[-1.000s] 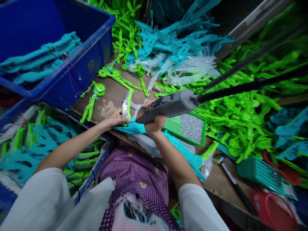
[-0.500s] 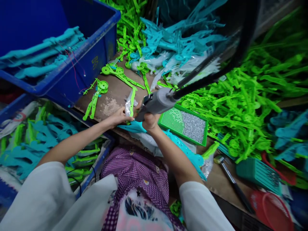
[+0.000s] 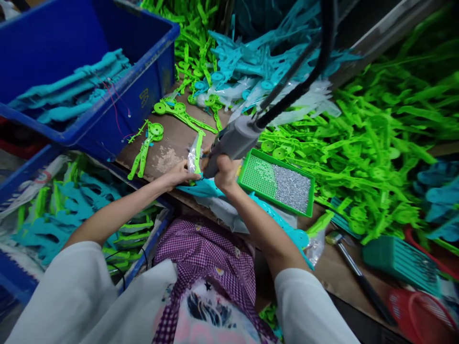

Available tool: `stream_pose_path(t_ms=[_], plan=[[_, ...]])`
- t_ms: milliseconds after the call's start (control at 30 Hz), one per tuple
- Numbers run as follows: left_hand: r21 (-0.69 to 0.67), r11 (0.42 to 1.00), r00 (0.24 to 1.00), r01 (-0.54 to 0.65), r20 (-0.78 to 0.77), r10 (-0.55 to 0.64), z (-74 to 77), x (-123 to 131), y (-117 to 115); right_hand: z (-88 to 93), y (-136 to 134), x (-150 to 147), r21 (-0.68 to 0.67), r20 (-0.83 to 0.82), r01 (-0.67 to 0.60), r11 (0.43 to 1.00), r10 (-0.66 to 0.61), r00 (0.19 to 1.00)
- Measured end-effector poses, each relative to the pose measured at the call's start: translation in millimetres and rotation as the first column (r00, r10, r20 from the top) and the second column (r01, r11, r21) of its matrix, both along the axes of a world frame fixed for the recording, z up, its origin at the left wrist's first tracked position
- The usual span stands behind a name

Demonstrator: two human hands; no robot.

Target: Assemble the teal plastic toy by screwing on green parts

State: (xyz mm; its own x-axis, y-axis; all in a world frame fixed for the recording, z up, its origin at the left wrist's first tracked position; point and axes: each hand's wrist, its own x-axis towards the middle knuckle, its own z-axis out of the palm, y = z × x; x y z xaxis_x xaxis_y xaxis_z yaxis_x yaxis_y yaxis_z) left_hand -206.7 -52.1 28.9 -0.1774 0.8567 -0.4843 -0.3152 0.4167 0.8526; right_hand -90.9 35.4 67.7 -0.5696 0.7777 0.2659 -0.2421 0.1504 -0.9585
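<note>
My right hand is wrapped round a grey electric screwdriver hung from a black cable. Its tip points down and left, close to my left hand. The left fingers are closed on a green plastic part with clear film beside it, at the table's near edge. Under both hands lies a long blue plastic piece. A green basket holding small silvery screws stands just right of my right hand. The exact contact at the screwdriver's tip is hidden by my fingers.
Blue bin with blue parts stands at the left, above another bin of bagged parts. Green parts heap up at the right, blue parts at the back. A hammer and red basket lie front right.
The screwdriver has tilted more upright and its cable has swung left. Both hands stay nearly in the same place. The view has shifted slightly.
</note>
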Motion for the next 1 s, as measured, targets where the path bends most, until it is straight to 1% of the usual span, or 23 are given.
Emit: stream_pose_path(t_ms=[100, 200, 300, 367, 433, 533, 567, 633, 700, 767, 800, 833, 867, 900, 933, 967, 1000], plan=[[0.004, 1.000, 0.999, 0.016, 0.028, -0.016, 0.8, -1.5, -0.2, 5.5, -1.3, 1.2, -0.006, -0.077, 0.029, 1.000, -0.029, 0.997], [-0.011, 0.999, 0.997, 0.042, 0.063, -0.041, 0.4, -3.7, -0.4, 12.2, -2.6, 8.7, -0.008, -0.136, 0.065, 0.998, -0.066, 0.988], [-0.027, 0.998, 0.993, 0.063, 0.097, -0.060, -0.5, -6.8, -0.4, 20.3, -1.4, 20.2, 0.002, -0.228, 0.167, 0.986, -0.162, 0.960], [-0.033, 0.997, 0.990, 0.073, 0.122, -0.068, 0.0, -9.5, -0.7, 22.5, 1.3, 26.1, 0.020, -0.267, 0.248, 0.969, -0.234, 0.935], [-0.039, 0.995, 0.984, 0.089, 0.159, -0.082, 1.6, -12.6, -2.0, 20.1, 5.7, 28.1, 0.056, -0.246, 0.324, 0.945, -0.301, 0.921], [-0.042, 0.993, 0.972, 0.113, 0.210, -0.102, 4.4, -16.5, -6.8, 11.9, 15.5, 25.2, 0.145, -0.161, 0.424, 0.894, -0.402, 0.901], [-0.042, 0.992, 0.970, 0.117, 0.218, -0.106, 5.0, -17.3, -9.1, 9.7, 18.9, 24.4, 0.178, -0.142, 0.444, 0.878, -0.424, 0.895], [-0.049, 0.992, 0.969, 0.115, 0.225, -0.102, 5.6, -18.0, -13.7, 7.7, 23.3, 27.1, 0.248, -0.090, 0.445, 0.860, -0.437, 0.895], [-0.056, 0.994, 0.969, 0.098, 0.235, -0.082, 5.5, -17.7, -17.2, 7.7, 20.6, 37.8, 0.336, 0.014, 0.419, 0.844, -0.449, 0.894], [-0.053, 0.996, 0.966, 0.074, 0.252, -0.059, 5.5, -17.1, -19.0, 7.0, 9.0, 55.1, 0.450, 0.165, 0.376, 0.810, -0.489, 0.856], [-0.047, 0.997, 0.964, 0.064, 0.262, -0.050, 5.6, -16.7, -19.2, 5.7, 0.9, 64.5, 0.510, 0.254, 0.327, 0.796, -0.502, 0.826], [-0.035, 0.998, 0.961, 0.056, 0.271, -0.045, 5.9, -16.3, -19.1, 3.7, -7.5, 73.2, 0.553, 0.371, 0.229, 0.801, -0.482, 0.794], [-0.017, 0.999, 0.960, 0.046, 0.277, -0.039, 6.3, -15.8, -18.9, 1.3, -15.2, 80.2, 0.565, 0.507, 0.084, 0.821, -0.425, 0.750], [0.007, 0.999, 0.960, 0.032, 0.277, -0.033, 6.9, -15.2, -18.7, -1.2, -21.3, 85.0, 0.539, 0.634, -0.065, 0.840, -0.353, 0.688], [0.031, 0.999, 0.962, 0.018, 0.272, -0.025, 7.5, -14.4, -18.6, -3.5, -25.3, 87.5, 0.483, 0.738, -0.195, 0.854, -0.276, 0.616], [0.056, 0.998, 0.966, 0.005, 0.259, -0.019, 8.1, -13.4, -18.8, -5.1, -27.0, 87.9, 0.420, 0.808, -0.286, 0.862, -0.211, 0.550], [0.083, 0.997, 0.970, -0.007, 0.242, -0.014, 8.6, -12.3, -19.3, -6.1, -26.8, 86.7, 0.369, 0.848, -0.331, 0.868, -0.169, 0.503]])
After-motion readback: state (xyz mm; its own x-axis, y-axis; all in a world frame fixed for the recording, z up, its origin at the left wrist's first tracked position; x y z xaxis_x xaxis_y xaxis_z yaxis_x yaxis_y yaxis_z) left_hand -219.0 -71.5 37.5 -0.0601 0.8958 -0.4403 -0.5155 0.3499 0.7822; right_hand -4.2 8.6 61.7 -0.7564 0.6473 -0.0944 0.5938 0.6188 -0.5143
